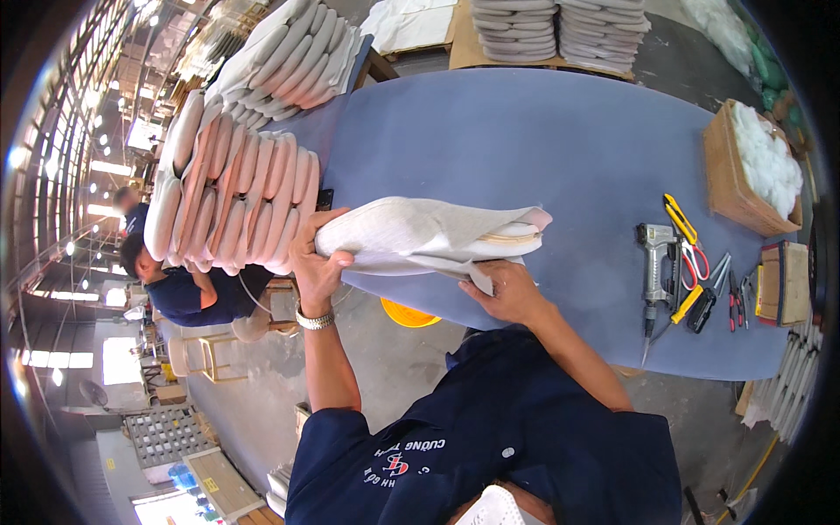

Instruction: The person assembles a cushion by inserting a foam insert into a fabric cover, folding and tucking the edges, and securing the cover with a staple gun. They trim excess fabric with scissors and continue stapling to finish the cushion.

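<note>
A pale grey fabric-covered cushion (402, 229) is held up over the near edge of the blue table (525, 131). Its right end gapes, showing a tan board-like edge between the layers, and a loose fabric flap hangs from its near side. My left hand (320, 261) is closed round the cushion's left end, thumb on the near side. With my right hand (506, 292) I grip the flap's edge near the right end; some of those fingers are hidden. Just left of my left hand rises a stack of similar grey cushions (206, 210).
On the table's right lie a staple gun (654, 262), a yellow cutter (680, 219), red-handled scissors (689, 278) and pliers (734, 302). Beyond them stands a cardboard box (724, 171) of white stuffing. A yellow tub (408, 315) sits below the table edge; another person (179, 296) is at left.
</note>
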### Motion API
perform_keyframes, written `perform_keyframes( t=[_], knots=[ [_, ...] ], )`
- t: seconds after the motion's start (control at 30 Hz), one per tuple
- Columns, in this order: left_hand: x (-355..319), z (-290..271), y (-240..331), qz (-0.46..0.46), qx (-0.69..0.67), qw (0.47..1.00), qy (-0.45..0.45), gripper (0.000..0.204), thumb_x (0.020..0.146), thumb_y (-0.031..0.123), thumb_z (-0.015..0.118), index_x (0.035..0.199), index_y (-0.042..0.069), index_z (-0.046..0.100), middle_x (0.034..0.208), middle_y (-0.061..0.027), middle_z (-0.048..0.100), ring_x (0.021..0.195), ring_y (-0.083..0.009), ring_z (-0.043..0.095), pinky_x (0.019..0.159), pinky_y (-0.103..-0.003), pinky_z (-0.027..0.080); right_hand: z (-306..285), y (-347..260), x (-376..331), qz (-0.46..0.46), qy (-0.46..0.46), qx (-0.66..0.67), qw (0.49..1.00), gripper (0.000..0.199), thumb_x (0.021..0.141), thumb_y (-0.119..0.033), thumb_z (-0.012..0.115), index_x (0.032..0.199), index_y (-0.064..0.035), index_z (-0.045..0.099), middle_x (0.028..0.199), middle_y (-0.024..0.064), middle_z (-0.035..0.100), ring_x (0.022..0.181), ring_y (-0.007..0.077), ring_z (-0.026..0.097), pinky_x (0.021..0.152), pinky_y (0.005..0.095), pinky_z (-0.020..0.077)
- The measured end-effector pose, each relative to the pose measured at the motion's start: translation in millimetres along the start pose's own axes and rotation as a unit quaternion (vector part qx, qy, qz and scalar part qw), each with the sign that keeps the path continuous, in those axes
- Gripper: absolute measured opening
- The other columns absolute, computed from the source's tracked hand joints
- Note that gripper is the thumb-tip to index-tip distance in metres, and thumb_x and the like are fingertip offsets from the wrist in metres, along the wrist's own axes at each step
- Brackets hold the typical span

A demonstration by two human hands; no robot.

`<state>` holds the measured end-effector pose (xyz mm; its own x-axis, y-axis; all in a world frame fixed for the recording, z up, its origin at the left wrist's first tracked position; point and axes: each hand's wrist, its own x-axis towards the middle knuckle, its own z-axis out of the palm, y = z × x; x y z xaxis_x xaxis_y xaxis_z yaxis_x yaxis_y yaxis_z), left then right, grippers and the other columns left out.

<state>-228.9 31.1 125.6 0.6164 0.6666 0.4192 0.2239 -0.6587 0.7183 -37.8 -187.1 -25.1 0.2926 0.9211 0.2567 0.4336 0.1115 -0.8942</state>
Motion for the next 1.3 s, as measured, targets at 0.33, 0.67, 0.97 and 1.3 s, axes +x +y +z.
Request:
perform_keyframes(
  t=[0.33,0.67,0.97,1.3],
  knots=[
    [-33.5,-29.1,5.7,-0.109,0.001,0.994,-0.016,0.091,0.066,0.073,0.085,0.114,-0.003,0.071,0.106,-0.0106,0.074,0.1,-0.0193,0.07,0.088,-0.034,0.054,-19.5,-5.1,12.6,-0.022,-0.066,0.091,0.993,0.043,0.083,-0.018,0.073,0.123,-0.0021,0.072,0.114,0.0157,0.076,0.106,0.0329,0.071,0.095,0.0407,0.0549],
    [-24.1,71.0,111.4,0.059,0.137,0.989,-0.005,0.066,0.071,0.048,0.091,0.118,0.005,0.073,0.102,-0.0142,0.077,0.088,-0.0299,0.076,0.075,-0.037,0.06,-145.5,-97.0,85.7,-0.151,0.057,-0.016,0.987,0.083,0.086,-0.067,0.072,0.135,0.0,0.063,0.125,0.0165,0.07,0.115,0.0273,0.067,0.104,0.04,0.0492],
    [-20.4,78.1,115.4,0.08,0.095,0.992,-0.033,0.064,0.076,0.056,0.085,0.115,0.006,0.073,0.093,-0.0153,0.076,0.078,-0.0323,0.075,0.067,-0.039,0.058,-176.8,-79.7,100.0,-0.024,-0.221,0.104,0.969,0.09,0.068,-0.042,0.096,0.14,-0.0016,0.06,0.127,0.0153,0.07,0.115,0.0212,0.067,0.1,0.0348,0.0515],
    [27.6,64.4,99.8,-0.006,0.152,0.986,-0.068,0.055,0.09,0.062,0.068,0.093,0.008,0.078,0.068,-0.0152,0.07,0.062,-0.0371,0.069,0.055,-0.044,0.053,-150.8,-77.8,150.1,-0.071,-0.184,0.108,0.974,0.041,0.078,-0.014,0.088,0.116,-0.0037,0.073,0.111,0.0107,0.076,0.102,0.0198,0.071,0.09,0.0346,0.0558]
  ],
)
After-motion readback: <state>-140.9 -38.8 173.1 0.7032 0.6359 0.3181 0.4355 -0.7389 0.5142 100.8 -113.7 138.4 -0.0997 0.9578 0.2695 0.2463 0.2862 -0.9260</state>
